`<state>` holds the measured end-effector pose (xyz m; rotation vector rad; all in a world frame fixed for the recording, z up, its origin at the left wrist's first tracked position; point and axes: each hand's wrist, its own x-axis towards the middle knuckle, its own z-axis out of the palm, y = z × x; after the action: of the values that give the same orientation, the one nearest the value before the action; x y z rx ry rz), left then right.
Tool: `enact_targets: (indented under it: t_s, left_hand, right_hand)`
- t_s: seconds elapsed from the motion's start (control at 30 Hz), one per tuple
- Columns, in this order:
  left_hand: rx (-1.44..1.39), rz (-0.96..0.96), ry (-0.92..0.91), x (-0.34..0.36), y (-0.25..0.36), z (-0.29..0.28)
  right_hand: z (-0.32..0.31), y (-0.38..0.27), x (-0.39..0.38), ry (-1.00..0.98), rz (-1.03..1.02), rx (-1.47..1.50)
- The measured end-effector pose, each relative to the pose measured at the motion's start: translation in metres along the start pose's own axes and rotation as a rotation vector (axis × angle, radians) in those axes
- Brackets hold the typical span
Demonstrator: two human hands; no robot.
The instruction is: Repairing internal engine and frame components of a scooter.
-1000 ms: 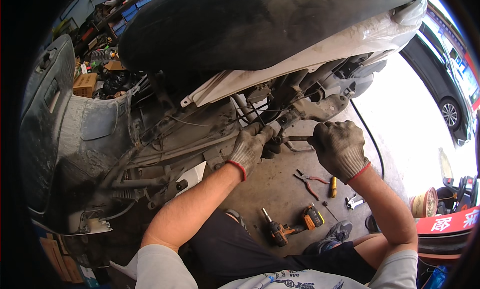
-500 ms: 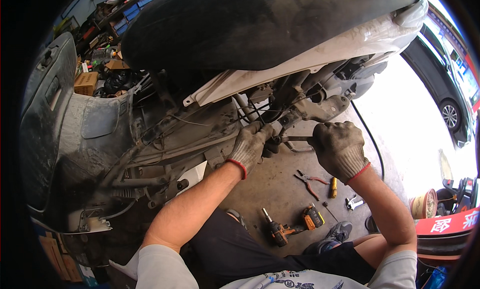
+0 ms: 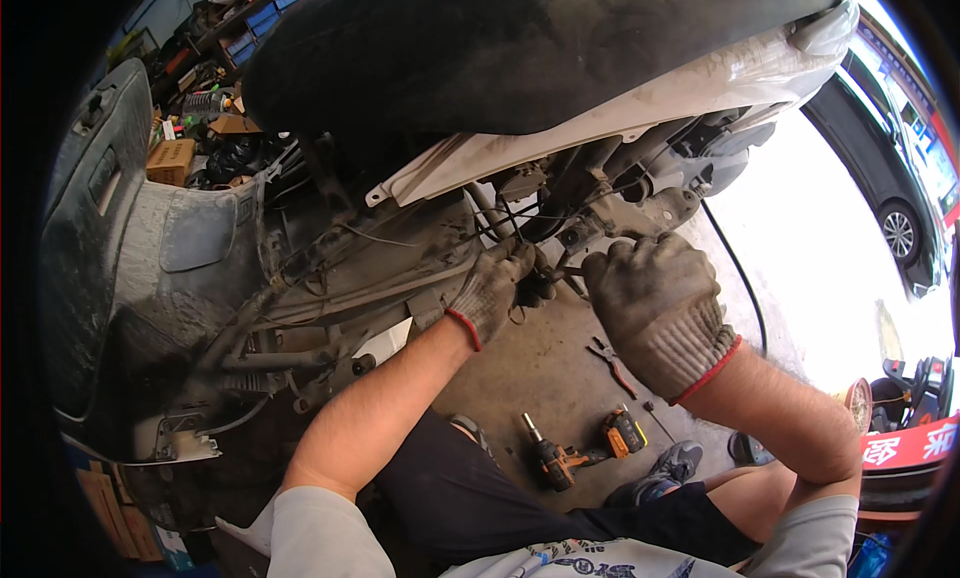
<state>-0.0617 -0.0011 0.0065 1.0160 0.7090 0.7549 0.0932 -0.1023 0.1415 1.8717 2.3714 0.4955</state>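
Observation:
A motor scooter with dusty body panels fills the upper view, with a black seat [image 3: 540,63] and a white side panel [image 3: 690,78]. Both my hands wear grey knit gloves with red cuffs. Below the panel, my left hand [image 3: 488,290] has its fingers closed at the scooter's exposed frame, beside thin cables; what they grip is hidden. My right hand [image 3: 660,313] is wrapped round a metal wrench [image 3: 571,272], most of which the fist covers. The wrench's visible end meets a dark fitting near my left fingertips. A metal bracket [image 3: 655,210] lies just beyond my right hand.
On the concrete floor lie an orange and black cordless drill [image 3: 565,463] and red-handled pliers [image 3: 612,366]. A black hose [image 3: 745,278] runs along the right. Farther off are a dark car [image 3: 870,148] and, at left, a cardboard box [image 3: 171,162] amid clutter.
My right fist has swung left and closer to me with the wrench, shortening the gap to my left hand. It now hides the yellow-handled tool on the floor. My left hand has barely shifted.

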Motion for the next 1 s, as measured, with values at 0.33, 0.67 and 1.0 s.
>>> enact_targets:
  t_s: [0.33, 0.67, 1.0]
  left_hand:
    - [-0.025, 0.022, 0.025, 0.0, 0.002, 0.004]
    - [-0.006, 0.029, 0.049, 0.001, 0.001, 0.007]
    - [-0.062, 0.011, 0.141, 0.003, -0.004, 0.011]
  right_hand:
    - [-0.004, 0.023, 0.003, 0.138, -0.162, 0.023]
    - [-0.007, 0.016, 0.013, 0.223, -0.198, -0.011]
    - [0.003, 0.025, 0.021, 0.024, -0.075, -0.014]
